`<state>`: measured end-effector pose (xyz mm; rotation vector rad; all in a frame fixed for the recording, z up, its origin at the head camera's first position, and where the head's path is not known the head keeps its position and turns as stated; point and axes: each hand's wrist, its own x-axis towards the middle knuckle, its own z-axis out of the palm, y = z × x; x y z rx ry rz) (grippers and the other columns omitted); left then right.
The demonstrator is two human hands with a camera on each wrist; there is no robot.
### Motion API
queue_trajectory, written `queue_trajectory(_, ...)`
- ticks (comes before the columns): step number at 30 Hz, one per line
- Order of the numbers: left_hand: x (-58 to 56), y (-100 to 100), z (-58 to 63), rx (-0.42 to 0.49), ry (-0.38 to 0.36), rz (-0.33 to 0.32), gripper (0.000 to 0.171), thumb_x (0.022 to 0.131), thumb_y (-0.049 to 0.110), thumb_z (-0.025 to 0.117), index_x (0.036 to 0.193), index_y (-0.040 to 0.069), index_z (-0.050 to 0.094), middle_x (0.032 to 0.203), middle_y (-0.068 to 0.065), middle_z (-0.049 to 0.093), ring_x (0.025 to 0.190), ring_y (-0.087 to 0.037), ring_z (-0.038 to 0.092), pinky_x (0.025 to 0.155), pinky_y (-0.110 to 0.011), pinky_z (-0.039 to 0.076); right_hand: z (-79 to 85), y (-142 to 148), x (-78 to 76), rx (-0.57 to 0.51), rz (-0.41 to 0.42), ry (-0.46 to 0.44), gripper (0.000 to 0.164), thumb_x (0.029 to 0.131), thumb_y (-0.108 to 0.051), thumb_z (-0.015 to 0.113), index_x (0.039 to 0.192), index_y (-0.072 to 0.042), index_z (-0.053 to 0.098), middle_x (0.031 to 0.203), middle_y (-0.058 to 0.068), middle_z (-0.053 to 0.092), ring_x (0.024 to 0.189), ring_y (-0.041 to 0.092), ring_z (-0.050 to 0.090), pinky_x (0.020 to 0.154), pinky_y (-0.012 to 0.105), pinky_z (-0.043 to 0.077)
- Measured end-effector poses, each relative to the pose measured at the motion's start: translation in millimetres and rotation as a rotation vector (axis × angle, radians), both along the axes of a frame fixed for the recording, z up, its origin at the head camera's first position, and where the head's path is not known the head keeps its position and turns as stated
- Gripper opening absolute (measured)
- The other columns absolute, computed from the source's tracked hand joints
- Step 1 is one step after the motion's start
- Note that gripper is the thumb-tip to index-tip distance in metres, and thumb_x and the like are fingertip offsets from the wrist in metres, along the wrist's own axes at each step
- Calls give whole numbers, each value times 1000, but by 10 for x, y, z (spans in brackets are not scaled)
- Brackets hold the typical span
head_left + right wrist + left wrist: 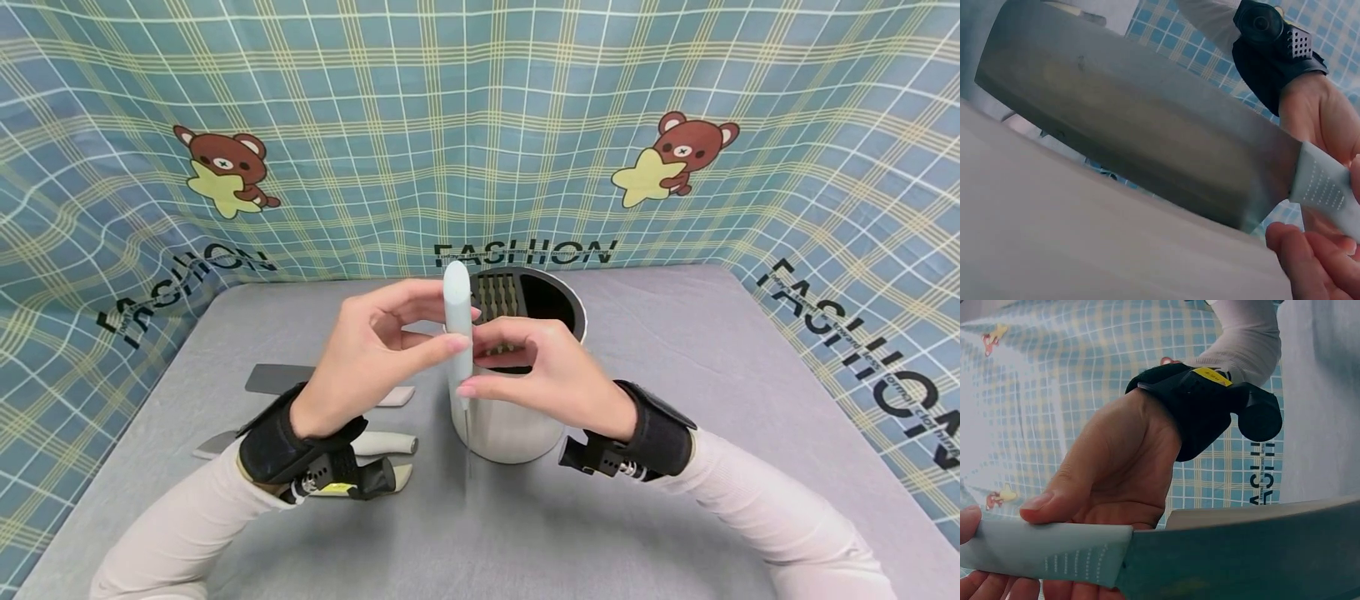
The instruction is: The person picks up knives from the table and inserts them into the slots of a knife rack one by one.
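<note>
Cleaver with smooth pale-blue handle and broad grey metal blade (1147,119) is held up at the near-left side of the round silver metal holder with black rim (510,433), handle up, blade down; cannot tell if it touches the holder. Left hand (363,354) and right hand (555,375) both pinch the handle, thumbs and fingers clamped on it. Likely stiff, blade-heavy; handle could slip despite its dotted patch, so hold it firmly there, fingers off the blade. Cannot tell which long edge is sharp. Left of the holder lie a wide dark-grey metal knife (277,379), a pointed knife with white handle (386,443) and a beige handle (402,477), mostly hidden; tight that side. More room on the grey cloth tabletop (675,333) right of the holder; rim is a knock risk.
</note>
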<state>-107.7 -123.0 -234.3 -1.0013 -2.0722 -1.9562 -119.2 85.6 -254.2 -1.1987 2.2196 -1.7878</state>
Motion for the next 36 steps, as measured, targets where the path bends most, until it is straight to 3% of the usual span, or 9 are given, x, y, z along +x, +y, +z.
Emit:
queue_trajectory(7, 15, 36, -14, -3, 9, 28, 40, 84, 0, 74, 121, -9, 61, 104, -3, 72, 100, -17, 67, 83, -41, 62, -9, -1, 19, -9, 17, -43, 28, 79, 5, 76, 107, 5, 69, 97, 11, 70, 89, 17, 69, 81, 33, 63)
queue_trajectory(10, 25, 52, -15, -7, 10, 59, 41, 82, -3, 74, 121, -9, 62, 104, -6, 72, 99, -17, 67, 84, -41, 62, -21, 5, 20, -14, 13, -54, 28, 80, 5, 75, 107, 5, 69, 95, 12, 71, 88, 17, 69, 78, 35, 64)
queue_trajectory(15, 29, 78, -19, -27, 26, 99, 43, 81, -4, 75, 121, -7, 63, 106, -17, 70, 99, -16, 67, 87, -38, 61, -38, 13, 25, -27, 13, -69, 28, 80, 7, 75, 107, 6, 68, 100, 14, 70, 90, 18, 70, 80, 36, 63)
queue_trajectory(19, 25, 82, -26, -27, 30, 88, 44, 81, -4, 75, 122, -8, 62, 108, -21, 68, 101, -17, 67, 88, -39, 61, -54, 18, 29, -37, 17, -83, 30, 79, 8, 74, 108, 7, 67, 103, 16, 68, 91, 20, 70, 83, 36, 63)
queue_trajectory(25, 4, 73, -57, 9, 16, 64, 45, 83, 0, 75, 124, -10, 60, 113, -15, 67, 105, -18, 65, 91, -40, 59, -68, 21, 28, -68, 25, -94, 29, 80, 8, 73, 108, 8, 66, 102, 18, 68, 90, 18, 70, 84, 36, 63)
queue_trajectory(30, -44, 50, -105, 66, 25, 96, 38, 90, 2, 68, 126, -8, 59, 121, -11, 65, 116, -23, 61, 101, -41, 53, -75, 35, 17, -123, 54, -111, 31, 80, 9, 73, 109, 11, 64, 103, 23, 67, 92, 17, 70, 87, 39, 61)
queue_trajectory(34, -216, -11, -293, 89, 19, 123, 40, 95, 9, 63, 134, 2, 56, 137, -11, 56, 130, -23, 50, 114, -40, 42, -75, 76, 8, -160, 85, -132, 31, 81, 7, 73, 110, 13, 63, 106, 26, 66, 95, 22, 70, 90, 41, 60)
queue_trajectory(36, -503, -99, -634, 134, -7, 95, 47, 96, 17, 64, 140, 8, 51, 145, -9, 50, 136, -21, 44, 116, -35, 39, -79, 100, -2, -181, 99, -144, 32, 82, 5, 73, 110, 15, 61, 108, 29, 65, 98, 25, 69, 91, 43, 59)
